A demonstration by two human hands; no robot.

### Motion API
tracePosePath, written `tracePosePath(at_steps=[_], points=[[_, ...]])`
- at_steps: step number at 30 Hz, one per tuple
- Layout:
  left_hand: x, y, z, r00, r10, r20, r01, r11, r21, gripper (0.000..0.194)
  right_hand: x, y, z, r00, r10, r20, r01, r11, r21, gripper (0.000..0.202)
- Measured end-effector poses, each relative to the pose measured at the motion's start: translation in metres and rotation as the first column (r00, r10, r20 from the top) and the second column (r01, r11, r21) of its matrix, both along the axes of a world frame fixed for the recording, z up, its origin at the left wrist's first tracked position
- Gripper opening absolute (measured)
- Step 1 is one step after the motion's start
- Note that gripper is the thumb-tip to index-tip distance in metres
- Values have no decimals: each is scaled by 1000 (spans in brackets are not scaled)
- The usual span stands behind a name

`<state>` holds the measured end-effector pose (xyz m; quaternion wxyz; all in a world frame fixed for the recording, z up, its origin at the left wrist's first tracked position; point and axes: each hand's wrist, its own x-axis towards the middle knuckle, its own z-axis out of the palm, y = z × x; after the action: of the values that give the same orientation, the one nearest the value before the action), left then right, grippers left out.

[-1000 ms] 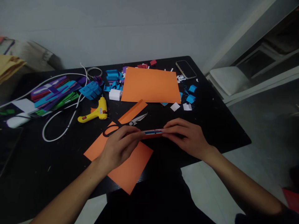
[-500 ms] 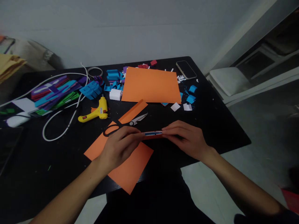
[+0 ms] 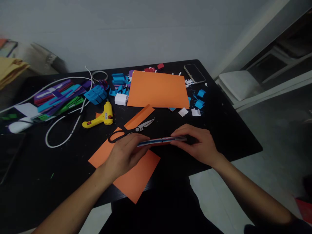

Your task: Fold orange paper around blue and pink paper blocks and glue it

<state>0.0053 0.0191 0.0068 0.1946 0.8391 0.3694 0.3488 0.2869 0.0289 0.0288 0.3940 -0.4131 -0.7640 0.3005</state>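
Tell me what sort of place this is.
Probably an indoor craft spot, perhaps in a home: the black table bears a yellow glue gun, scissors and a large orange sheet.

"What stands behind the black desk (image 3: 234, 136)?"
"A plain grey wall (image 3: 146, 39), in dim light."
"And to the right?"
"A white seat (image 3: 239, 85) near the desk's edge, a pale rail (image 3: 275, 90) beside it, grey floor (image 3: 268, 130) below."
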Motion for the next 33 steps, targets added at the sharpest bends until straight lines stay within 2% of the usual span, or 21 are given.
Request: tracePosePath(at_steps=[7,12,16,20,23,28,33], points=[[1,-1,1,1000,-9,3,9,1000,19,18,-4,3,6,999,-49,25,52,988,-149,6],[-1,-2,-2,1000,-7,5,7,1000,18,20,-8,8,12,999,-15,39,23,976,-216,11],[-1,-2,-4,1000,-9,-5,10,1000,14,21,-6,10,16,997,-36,71,52,971,-235,10],[-2,-1,-4,1000,-16,0,16,1000,13,21,-3,11,17,992,-120,31,124,963,-239,7],[-2,-2,-4,1000,-11,-4,11,1000,16,20,-2,11,16,990,-135,29,138,959,-248,8],[-1,-2,-2,1000,-9,-9,9,1000,18,19,-2,12,19,992,-89,89,108,966,-234,8],[-1,-1,-2,1000,-11,-6,11,1000,23,19,-4,16,27,973,54,225,7,965,-262,9]])
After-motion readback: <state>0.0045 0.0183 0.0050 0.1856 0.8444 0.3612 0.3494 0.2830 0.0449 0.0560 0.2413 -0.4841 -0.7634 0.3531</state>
